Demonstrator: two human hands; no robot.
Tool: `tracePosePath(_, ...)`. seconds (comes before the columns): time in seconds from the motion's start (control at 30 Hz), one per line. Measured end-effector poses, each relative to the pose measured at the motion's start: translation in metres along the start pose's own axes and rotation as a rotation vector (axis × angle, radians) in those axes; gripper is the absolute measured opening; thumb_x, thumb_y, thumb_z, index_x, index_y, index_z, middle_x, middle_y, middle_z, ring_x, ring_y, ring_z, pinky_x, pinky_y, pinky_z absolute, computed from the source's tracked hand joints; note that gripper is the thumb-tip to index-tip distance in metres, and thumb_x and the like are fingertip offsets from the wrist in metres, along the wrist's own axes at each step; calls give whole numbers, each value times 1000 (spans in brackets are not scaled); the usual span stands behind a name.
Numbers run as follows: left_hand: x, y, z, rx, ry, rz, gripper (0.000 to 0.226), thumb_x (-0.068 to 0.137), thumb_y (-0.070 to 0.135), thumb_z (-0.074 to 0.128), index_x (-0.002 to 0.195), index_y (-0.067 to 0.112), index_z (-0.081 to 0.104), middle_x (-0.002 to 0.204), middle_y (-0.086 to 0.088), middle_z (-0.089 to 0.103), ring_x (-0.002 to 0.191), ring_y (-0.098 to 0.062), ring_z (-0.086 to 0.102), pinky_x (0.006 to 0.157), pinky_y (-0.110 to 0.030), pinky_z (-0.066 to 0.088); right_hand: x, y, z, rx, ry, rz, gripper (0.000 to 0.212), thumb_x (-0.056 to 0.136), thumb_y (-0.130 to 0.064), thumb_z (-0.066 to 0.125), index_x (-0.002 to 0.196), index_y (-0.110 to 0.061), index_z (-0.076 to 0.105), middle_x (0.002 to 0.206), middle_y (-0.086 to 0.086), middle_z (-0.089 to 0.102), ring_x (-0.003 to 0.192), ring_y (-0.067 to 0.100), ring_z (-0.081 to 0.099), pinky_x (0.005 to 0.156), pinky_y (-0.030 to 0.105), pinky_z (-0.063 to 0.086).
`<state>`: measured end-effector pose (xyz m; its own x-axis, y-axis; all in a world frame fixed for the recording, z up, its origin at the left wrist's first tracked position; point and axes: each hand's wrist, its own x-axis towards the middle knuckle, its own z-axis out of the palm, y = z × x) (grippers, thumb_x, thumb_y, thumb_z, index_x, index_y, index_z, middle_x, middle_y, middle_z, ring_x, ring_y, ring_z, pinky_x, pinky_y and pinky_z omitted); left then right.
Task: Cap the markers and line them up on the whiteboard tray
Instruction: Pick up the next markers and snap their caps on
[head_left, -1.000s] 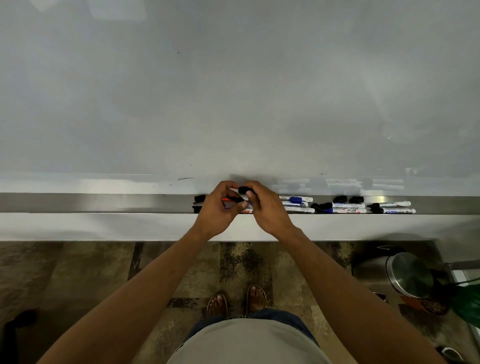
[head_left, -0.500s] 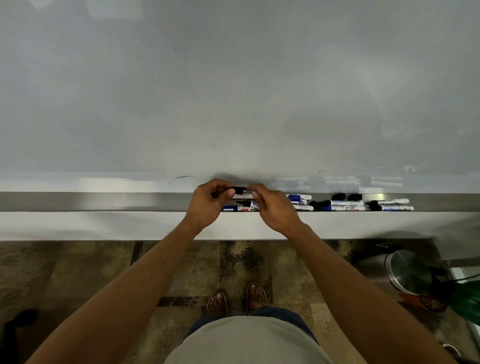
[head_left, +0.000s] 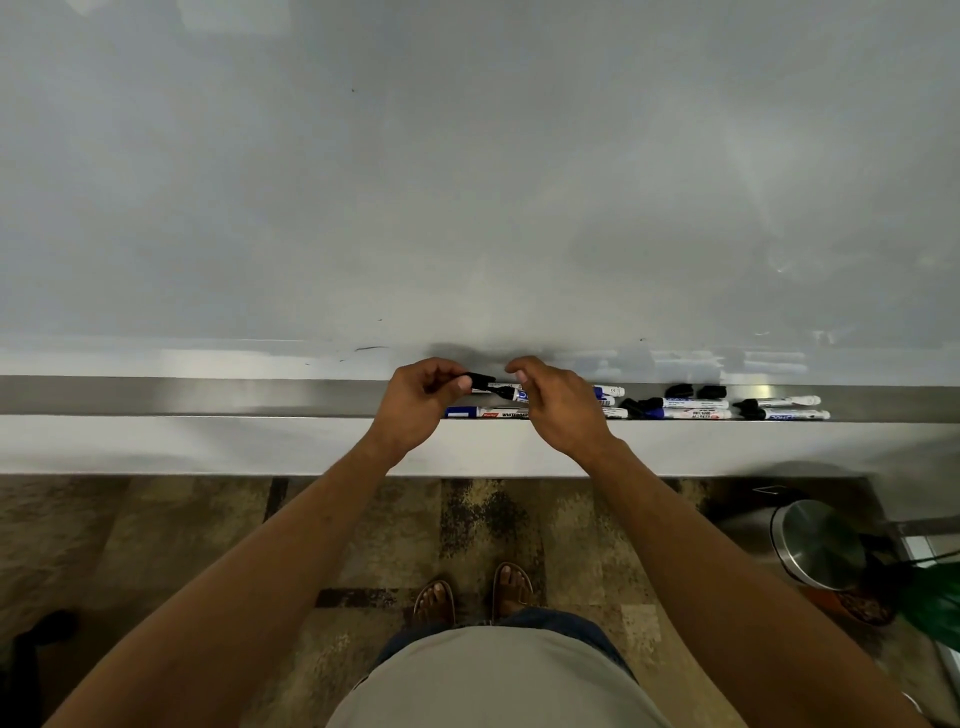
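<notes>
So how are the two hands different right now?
The left hand pinches a black cap between thumb and fingers; the right hand holds a marker by its body. The left hand is curled tight, while the right hand arches over other markers lying in the tray. The cap sits just left of the marker's dark tip, not yet pushed on. Both hands hover over the tray, close together.

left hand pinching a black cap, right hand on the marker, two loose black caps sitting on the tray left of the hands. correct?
Nearly. In the head view the two loose black caps lie on the tray to the right of the hands, not the left. The rest holds: the left hand pinches a black cap, and the right hand is on the marker.
</notes>
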<state>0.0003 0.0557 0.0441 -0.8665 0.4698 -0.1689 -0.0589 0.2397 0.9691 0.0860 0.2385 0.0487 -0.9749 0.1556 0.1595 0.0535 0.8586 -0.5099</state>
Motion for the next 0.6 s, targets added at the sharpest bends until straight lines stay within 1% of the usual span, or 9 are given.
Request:
tracePosePath(0.13,0,1,-2,22,-12,4,12,84,13,69,94,7,70,86,-5,72,75,-7,66,69,-15,49,0,1,1,-5,-17,1,22,100,-19,43,115,-16,59,88,9,69,73,28,62,59,28,39)
tracePosePath(0.23,-1,1,0,54,-36,13,13,84,12,69,95,6,69,82,-2,71,69,-1,63,66,-13,47,0,3,0,-4,-13,21,22,100,-20,42,115,-16,59,90,9,69,75,27,62,60,27,38)
tracePosePath(0.3,-1,0,2,54,-42,9,14,84,12,69,96,5,69,84,-3,72,71,-4,65,68,-17,48,1,2,1,-14,-34,24,23,101,-21,41,115,-17,58,88,9,69,74,27,61,59,28,38)
tracePosePath(0.4,-2,-1,5,28,-49,5,15,83,13,70,97,6,69,90,-8,73,84,-18,69,80,-28,53,4,-4,2,-7,-65,7,24,102,-25,38,115,-18,57,88,8,68,74,26,61,59,29,41)
tracePosePath(0.47,-2,1,6,15,-41,18,15,83,13,70,97,6,70,91,-9,73,86,-20,69,81,-30,54,5,-7,1,3,-48,1,29,103,-33,33,114,-19,55,86,6,68,74,26,61,59,31,44)
tracePosePath(0.5,-2,3,7,9,-43,24,15,84,13,70,97,6,70,91,-9,73,85,-19,69,81,-30,54,5,-9,1,8,-43,0,33,102,-38,30,113,-20,55,84,4,67,73,24,62,59,31,43)
tracePosePath(0.6,-4,8,7,-26,-96,38,13,84,9,68,96,5,70,88,-5,73,82,-15,70,76,-23,53,5,-12,2,-1,-103,25,52,94,-61,25,109,-24,58,88,-2,69,77,18,61,64,29,39)
